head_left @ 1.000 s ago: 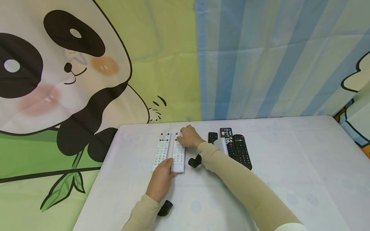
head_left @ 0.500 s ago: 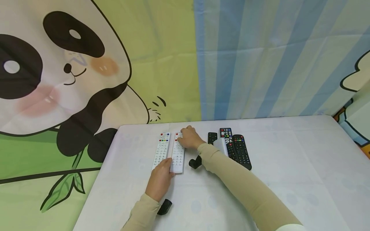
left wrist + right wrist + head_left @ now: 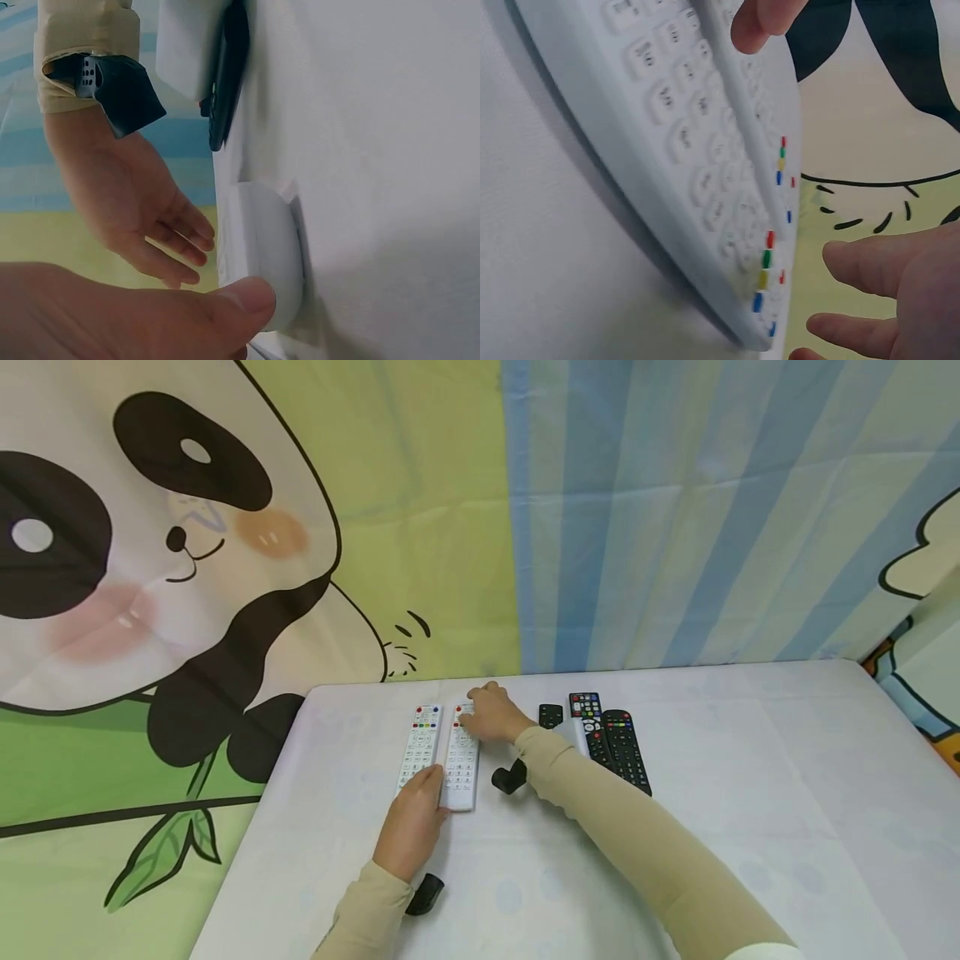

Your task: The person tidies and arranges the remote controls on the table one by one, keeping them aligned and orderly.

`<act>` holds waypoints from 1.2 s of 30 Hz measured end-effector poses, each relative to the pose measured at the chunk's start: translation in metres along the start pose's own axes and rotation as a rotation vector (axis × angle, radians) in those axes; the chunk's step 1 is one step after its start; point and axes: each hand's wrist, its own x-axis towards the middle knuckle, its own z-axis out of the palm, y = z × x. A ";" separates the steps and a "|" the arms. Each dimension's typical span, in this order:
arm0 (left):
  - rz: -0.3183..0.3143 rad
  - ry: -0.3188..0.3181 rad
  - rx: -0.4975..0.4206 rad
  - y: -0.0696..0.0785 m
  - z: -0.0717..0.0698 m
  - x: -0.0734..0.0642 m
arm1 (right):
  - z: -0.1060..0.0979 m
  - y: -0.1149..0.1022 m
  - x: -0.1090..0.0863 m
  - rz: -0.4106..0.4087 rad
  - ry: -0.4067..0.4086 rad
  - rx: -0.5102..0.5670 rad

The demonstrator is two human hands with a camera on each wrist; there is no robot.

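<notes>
Two white remote controls lie side by side on the table with a narrow gap between them: a left white remote [image 3: 420,745] and a right white remote [image 3: 460,781]. My left hand [image 3: 411,828] covers the near end of the left one. Its thumb [image 3: 251,295] touches or nearly touches the near end of the right one. At the far end of the right remote is my right hand [image 3: 495,714]. In the right wrist view, the right fingers [image 3: 862,264] are extended, apart from the remote's end. Contact of the thumb hidden there cannot be told.
Several black remotes, one of them the rightmost black remote [image 3: 628,745], lie together right of the right forearm, beside a grey-white object [image 3: 576,732] partly hidden by the sleeve. The table [image 3: 750,777] meets a printed curtain [image 3: 645,527] behind. Black wrist mounts are on both arms.
My left hand has shifted very slightly to the left. The gap between the white remotes looks nearly the same, and the right hand has hardly moved.
</notes>
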 end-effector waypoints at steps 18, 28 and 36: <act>-0.003 0.007 -0.091 0.018 -0.002 0.001 | -0.044 -0.005 -0.041 -0.134 0.038 0.041; 0.059 0.020 -0.095 0.034 0.003 0.007 | -0.058 0.012 -0.065 -0.099 0.080 0.076; 0.105 0.029 -0.124 0.049 0.006 0.013 | -0.064 0.029 -0.085 -0.089 0.163 0.087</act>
